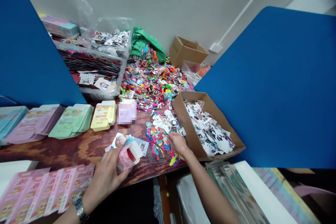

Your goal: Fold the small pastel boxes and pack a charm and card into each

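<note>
Pink box [127, 157] sitting in the left hand, right hand reaching to the small pieces

The left hand [109, 171], left of the lower centre of the frame, is holding the pink box, its thumb and fingers closing around it. The box is tilting, its top standing open, and several printed cards [142, 146] are fanning out behind and beside it. A metal watch [80, 207] is circling the left wrist. The right hand [178, 144], right of the centre, is resting its fingertips at the small colourful pieces [157, 143]; the fingers are bending narrowly together, but whether they are gripping anything, I cannot tell.

White-edged cutouts [164, 120] are lying just above the pieces, and an open cardboard box [185, 126] is holding more to the right. A bigger heap of colourful trinkets [154, 80] is spreading across the upper centre. Stacks of blue, purple, green and yellow cartons [72, 120] are lining the left middle, while flat pink cartons [55, 192] are overlapping at the lower left. Clear plastic bins [122, 77] are standing at the upper left.
</note>
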A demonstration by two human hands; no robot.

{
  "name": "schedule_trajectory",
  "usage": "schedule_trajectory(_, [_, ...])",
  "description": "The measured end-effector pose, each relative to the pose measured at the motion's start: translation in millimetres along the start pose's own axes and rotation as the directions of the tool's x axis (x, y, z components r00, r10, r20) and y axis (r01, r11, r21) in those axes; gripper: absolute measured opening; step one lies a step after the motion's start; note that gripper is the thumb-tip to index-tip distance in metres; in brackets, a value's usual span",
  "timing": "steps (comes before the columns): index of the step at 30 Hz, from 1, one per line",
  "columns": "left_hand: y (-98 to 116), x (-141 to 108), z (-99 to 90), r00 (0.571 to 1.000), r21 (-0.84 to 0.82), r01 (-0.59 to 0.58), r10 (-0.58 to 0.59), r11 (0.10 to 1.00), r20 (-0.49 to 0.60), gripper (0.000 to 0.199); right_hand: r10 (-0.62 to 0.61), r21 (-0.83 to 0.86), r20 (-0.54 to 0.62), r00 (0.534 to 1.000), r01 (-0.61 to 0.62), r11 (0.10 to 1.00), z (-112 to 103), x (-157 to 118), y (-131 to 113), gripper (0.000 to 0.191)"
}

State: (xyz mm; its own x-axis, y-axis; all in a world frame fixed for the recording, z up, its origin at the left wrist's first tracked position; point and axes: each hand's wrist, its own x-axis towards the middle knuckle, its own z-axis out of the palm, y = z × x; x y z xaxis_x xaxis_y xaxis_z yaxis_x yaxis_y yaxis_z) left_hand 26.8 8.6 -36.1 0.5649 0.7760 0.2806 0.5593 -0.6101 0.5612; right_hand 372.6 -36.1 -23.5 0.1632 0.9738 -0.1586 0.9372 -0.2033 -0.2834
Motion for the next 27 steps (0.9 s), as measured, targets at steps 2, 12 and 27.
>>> schedule_trajectory(2, [0.5, 0.1, 0.5, 1.000, -0.001, 0.004, -0.004, 1.000, 0.001, 0.071, -0.006, 0.010, -0.027, 1.000, 0.006, 1.000, -6.3, -0.1, -2.6, 0.014])
schedule_trajectory(12, [11.0, 15.4, 16.1, 0.999, 0.001, 0.035, -0.034, 0.999, -0.031, 0.067, -0.226, 0.706, -0.037, 0.973, 0.185, 0.683, -37.6, -7.1, -92.3, 0.023])
schedule_trajectory(27, [-2.0, 9.4, 18.4, 0.996, 0.006, 0.061, -0.060, 0.998, -0.068, 0.074, -0.428, 0.177, -0.061, 0.902, 0.432, 0.884, -9.2, 4.5, -148.6, 0.013])
